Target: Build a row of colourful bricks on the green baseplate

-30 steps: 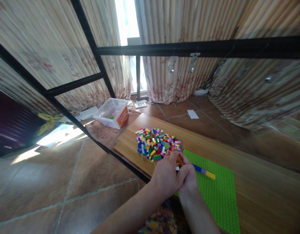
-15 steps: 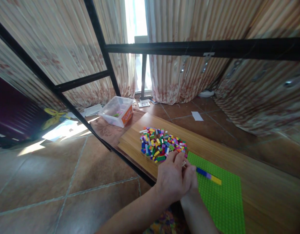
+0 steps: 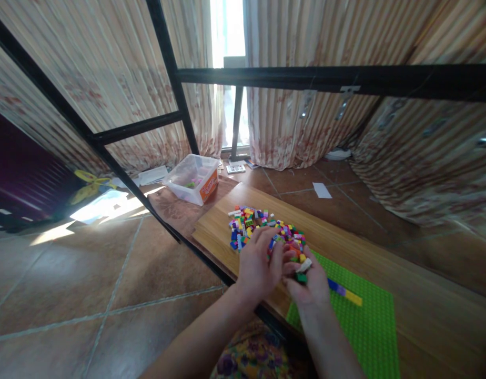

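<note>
- Reaching into the brick pile (image 3: 266,231) at 12 o'clock on the desk (image 3: 211,231): left hand (image 3: 255,267), fingers spread.
- Pinched white and green bricks (image 3: 303,270) in right hand (image 3: 308,284), curled, at the green baseplate's (image 3: 357,326) 10 o'clock corner.

The surface (image 3: 345,237) looks like wood laminate with a fine grain — smooth, faintly sheened. The bricks (image 3: 262,231) are glossy plastic; the green baseplate (image 3: 365,326) is studded plastic, matt. A clear plastic tub (image 3: 190,179) sits beyond, by pleated cloth curtains (image 3: 306,126) — black metal bars (image 3: 345,79) across them.
</note>
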`<state>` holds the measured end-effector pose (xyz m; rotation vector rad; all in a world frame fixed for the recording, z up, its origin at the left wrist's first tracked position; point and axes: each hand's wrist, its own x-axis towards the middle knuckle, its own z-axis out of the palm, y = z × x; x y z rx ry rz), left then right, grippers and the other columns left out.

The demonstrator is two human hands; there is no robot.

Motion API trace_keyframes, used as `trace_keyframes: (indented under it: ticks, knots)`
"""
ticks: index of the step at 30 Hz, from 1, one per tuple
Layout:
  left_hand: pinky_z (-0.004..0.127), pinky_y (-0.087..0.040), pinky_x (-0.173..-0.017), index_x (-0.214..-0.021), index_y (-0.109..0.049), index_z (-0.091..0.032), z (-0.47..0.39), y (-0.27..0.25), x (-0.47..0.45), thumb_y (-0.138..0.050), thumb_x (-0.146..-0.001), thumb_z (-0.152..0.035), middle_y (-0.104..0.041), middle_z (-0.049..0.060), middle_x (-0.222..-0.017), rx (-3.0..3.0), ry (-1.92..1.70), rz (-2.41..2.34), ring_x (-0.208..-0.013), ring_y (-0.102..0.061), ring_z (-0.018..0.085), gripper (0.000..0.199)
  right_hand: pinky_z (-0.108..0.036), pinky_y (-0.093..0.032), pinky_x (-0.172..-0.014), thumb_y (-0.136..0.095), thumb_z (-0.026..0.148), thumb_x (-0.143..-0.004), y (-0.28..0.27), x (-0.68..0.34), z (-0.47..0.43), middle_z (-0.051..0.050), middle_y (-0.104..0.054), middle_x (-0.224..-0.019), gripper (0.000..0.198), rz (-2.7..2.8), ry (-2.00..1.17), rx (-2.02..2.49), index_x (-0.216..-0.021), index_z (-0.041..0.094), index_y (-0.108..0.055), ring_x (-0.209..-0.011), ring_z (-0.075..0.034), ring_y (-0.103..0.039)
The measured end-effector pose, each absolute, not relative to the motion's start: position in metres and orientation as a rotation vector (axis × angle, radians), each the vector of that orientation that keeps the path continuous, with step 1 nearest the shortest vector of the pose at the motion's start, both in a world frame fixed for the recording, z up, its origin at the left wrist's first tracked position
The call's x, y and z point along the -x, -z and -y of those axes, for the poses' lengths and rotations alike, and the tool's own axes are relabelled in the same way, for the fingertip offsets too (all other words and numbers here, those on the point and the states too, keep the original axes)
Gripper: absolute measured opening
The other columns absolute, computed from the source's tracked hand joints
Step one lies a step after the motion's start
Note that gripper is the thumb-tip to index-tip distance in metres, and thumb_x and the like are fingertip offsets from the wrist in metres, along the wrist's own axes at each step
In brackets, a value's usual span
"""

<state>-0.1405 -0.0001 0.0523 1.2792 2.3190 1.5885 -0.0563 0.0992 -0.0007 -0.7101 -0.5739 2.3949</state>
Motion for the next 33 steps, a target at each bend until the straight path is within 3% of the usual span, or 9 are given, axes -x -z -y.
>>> trace_keyframes:
  ticks: [2, 5, 8, 12, 15, 17, 27, 33]
  knots:
    - [0.038, -0.049, -0.097, -0.115, -0.063, -0.019, 0.001, -0.045, 0.176, -0.052, -0.09, -0.021, -0.062, 0.01, -0.12, -1.153, -1.437, -2.521, -0.106, -0.061, 0.023, 0.027, -0.009, -0.032, -0.031, -0.068, 0.027, -0.076, -0.014, 0.061, -0.109, 0.002, -0.06, -0.067, 0.012, 0.485, -2.446, 0.751, -0.081, 0.019, -0.061, -0.046, -0.004, -0.048]
    - [0.04, -0.046, -0.1, -0.111, -0.066, -0.017, -0.002, -0.028, 0.227, -0.056, -0.084, -0.014, -0.065, 0.011, -0.116, -1.114, -1.134, -2.652, -0.108, -0.06, 0.025, 0.029, -0.011, -0.025, -0.03, -0.069, 0.03, -0.073, -0.032, 0.082, -0.126, 0.004, -0.057, -0.064, 0.016, 0.828, -2.276, 0.824, -0.082, 0.019, -0.06, -0.041, -0.002, -0.038]
    - [0.04, -0.045, -0.101, -0.106, -0.07, -0.018, -0.009, -0.014, 0.255, -0.059, -0.08, -0.012, -0.065, 0.011, -0.115, -1.279, -0.865, -2.624, -0.11, -0.059, 0.026, 0.029, -0.019, -0.032, -0.034, -0.055, 0.045, -0.081, -0.038, 0.117, -0.14, 0.0, -0.065, -0.071, 0.027, 1.639, -1.664, 0.922, -0.083, 0.019, -0.062, -0.044, -0.007, -0.043]
    - [0.04, -0.044, -0.1, -0.108, -0.07, -0.02, -0.017, -0.007, 0.262, -0.06, -0.079, -0.013, -0.064, 0.01, -0.116, -1.428, -0.728, -2.628, -0.11, -0.057, 0.026, 0.031, -0.03, -0.047, -0.059, -0.059, 0.041, -0.076, -0.029, 0.162, -0.153, -0.004, -0.068, -0.071, 0.025, 1.94, -1.371, 0.909, -0.08, 0.018, -0.068, -0.063, -0.017, -0.059]
    - [0.041, -0.044, -0.099, -0.103, -0.07, -0.021, -0.019, -0.006, 0.262, -0.06, -0.078, -0.013, -0.063, 0.01, -0.116, -1.442, -0.724, -2.628, -0.11, -0.056, 0.026, 0.028, -0.035, -0.045, -0.082, -0.062, 0.032, -0.072, -0.016, 0.178, -0.157, -0.006, -0.071, -0.082, 0.015, 2.17, -1.183, 0.846, -0.072, 0.02, -0.071, -0.086, -0.022, -0.063]
    - [0.041, -0.044, -0.099, -0.099, -0.07, -0.019, -0.019, -0.006, 0.263, -0.059, -0.077, -0.012, -0.063, 0.01, -0.114, -1.457, -0.729, -2.615, -0.109, -0.056, 0.026, 0.025, -0.034, -0.043, -0.087, -0.061, 0.028, -0.074, -0.009, 0.181, -0.158, -0.007, -0.072, -0.087, 0.013, 2.307, -1.091, 0.803, -0.072, 0.021, -0.072, -0.092, -0.022, -0.062]
    - [0.041, -0.046, -0.097, -0.094, -0.062, -0.017, -0.012, -0.011, 0.26, -0.062, -0.074, -0.009, -0.064, 0.008, -0.102, -1.331, -1.11, -2.492, -0.103, -0.058, 0.024, 0.021, -0.028, -0.041, -0.078, -0.047, 0.037, -0.09, -0.006, 0.172, -0.157, -0.006, -0.074, -0.092, 0.03, 2.608, -0.915, 0.651, -0.085, 0.024, -0.074, -0.092, -0.02, -0.063]
    - [0.028, -0.05, -0.077, -0.091, -0.058, -0.016, -0.003, -0.023, 0.247, -0.067, -0.075, -0.021, -0.067, 0.003, -0.087, -0.891, -1.724, -1.711, -0.081, -0.062, 0.015, 0.018, -0.031, -0.044, -0.077, -0.041, 0.035, -0.093, -0.017, 0.158, -0.157, -0.006, -0.075, -0.087, 0.037, 2.497, -1.035, 0.605, -0.087, 0.022, -0.075, -0.085, -0.022, -0.065]
